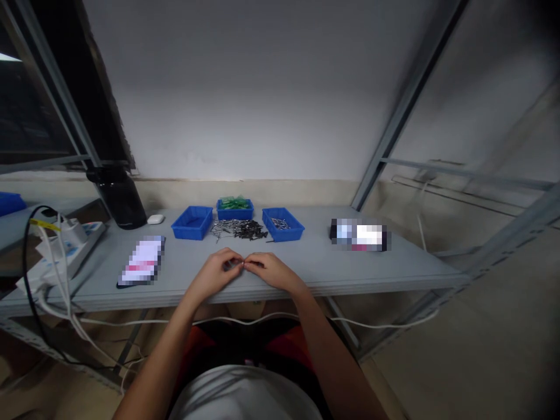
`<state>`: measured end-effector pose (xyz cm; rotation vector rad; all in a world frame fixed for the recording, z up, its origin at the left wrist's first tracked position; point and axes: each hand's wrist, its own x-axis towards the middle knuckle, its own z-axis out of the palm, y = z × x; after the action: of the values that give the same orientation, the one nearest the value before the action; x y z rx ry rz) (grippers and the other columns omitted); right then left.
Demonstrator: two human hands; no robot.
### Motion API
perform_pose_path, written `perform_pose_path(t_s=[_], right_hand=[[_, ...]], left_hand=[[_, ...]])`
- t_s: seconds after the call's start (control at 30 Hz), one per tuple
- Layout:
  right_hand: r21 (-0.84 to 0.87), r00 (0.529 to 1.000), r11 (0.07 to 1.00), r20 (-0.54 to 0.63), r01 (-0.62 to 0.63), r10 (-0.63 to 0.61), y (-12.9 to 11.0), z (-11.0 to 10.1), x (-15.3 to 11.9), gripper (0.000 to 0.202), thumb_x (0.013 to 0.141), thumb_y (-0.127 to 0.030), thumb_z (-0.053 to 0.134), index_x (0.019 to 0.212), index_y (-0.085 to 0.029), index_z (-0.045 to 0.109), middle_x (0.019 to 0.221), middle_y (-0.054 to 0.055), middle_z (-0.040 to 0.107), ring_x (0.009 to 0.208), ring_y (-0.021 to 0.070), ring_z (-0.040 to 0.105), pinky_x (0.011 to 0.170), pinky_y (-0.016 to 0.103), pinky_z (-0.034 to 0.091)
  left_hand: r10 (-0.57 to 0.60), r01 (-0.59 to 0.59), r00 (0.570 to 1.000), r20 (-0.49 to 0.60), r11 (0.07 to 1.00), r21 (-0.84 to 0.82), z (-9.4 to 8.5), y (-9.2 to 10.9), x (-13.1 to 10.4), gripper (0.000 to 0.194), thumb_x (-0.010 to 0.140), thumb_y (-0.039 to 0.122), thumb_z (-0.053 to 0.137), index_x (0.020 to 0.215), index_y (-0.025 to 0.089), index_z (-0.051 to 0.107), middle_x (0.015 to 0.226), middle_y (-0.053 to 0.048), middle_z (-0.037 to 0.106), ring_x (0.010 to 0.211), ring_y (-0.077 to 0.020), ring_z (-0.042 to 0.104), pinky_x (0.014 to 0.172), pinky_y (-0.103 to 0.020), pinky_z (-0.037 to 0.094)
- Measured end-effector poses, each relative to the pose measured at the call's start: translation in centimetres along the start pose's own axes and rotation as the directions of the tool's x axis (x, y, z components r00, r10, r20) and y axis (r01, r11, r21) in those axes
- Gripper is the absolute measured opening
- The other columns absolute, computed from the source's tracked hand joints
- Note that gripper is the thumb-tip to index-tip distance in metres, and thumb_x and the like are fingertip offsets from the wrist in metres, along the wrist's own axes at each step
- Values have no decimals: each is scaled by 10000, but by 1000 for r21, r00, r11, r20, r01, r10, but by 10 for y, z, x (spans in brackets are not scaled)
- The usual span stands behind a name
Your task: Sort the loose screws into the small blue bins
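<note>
Over the front part of the grey table, my left hand (217,272) and my right hand (272,270) meet fingertip to fingertip. Both are pinched closed around something too small to make out. Beyond them lies a loose pile of silvery pieces (225,227) and dark pieces (250,230). A blue tray (193,223) that looks bare inside stands left of the pile. Behind it, another blue tray (235,214) holds green packets (234,202). To the right, a third blue tray (289,233) has small silvery pieces in it.
On the table (341,269) a phone (142,261) lies left and a blurred lit device (359,234) right. A black bottle (121,196), a white case (155,219) and a power strip (65,256) with cables are at the left. Metal posts frame the table.
</note>
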<state>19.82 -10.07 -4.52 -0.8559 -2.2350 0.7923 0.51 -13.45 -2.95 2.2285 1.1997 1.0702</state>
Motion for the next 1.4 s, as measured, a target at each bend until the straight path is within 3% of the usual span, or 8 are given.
perform_pose_path(t_s=[0.3,0.57,0.9,1.4], right_hand=[[100,993,992,-71,-83,90,0,0,0,221,904,-339,523,950,-187,676,914,33,699,821,157,603,760,267,439],[118,991,989,-87,-91,101,0,-1,-2,217,910,-343,497,972,-195,645,845,20,669,797,153,590,760,269,433],[69,995,994,-51,-82,85,2,-1,-2,213,918,-333,486,877,-190,639,764,0,638,744,144,564,719,257,410],[49,988,993,-111,-107,112,1,-2,-3,202,930,-309,471,844,-193,613,756,-1,651,717,141,581,703,256,403]], left_hand=[[-139,133,988,-65,987,-95,4,-8,-1,102,817,274,537,837,175,554,754,-12,645,696,-153,587,669,-261,448],[-146,146,989,23,989,-12,4,-9,1,248,849,384,532,863,165,649,737,-26,673,664,-157,558,632,-260,414],[-141,141,988,67,990,-8,5,-11,1,262,842,377,544,874,154,679,782,-43,698,682,-165,563,649,-266,420],[-153,153,988,-4,988,-3,4,-9,2,278,869,388,509,877,163,673,786,-42,704,700,-177,592,660,-269,435]])
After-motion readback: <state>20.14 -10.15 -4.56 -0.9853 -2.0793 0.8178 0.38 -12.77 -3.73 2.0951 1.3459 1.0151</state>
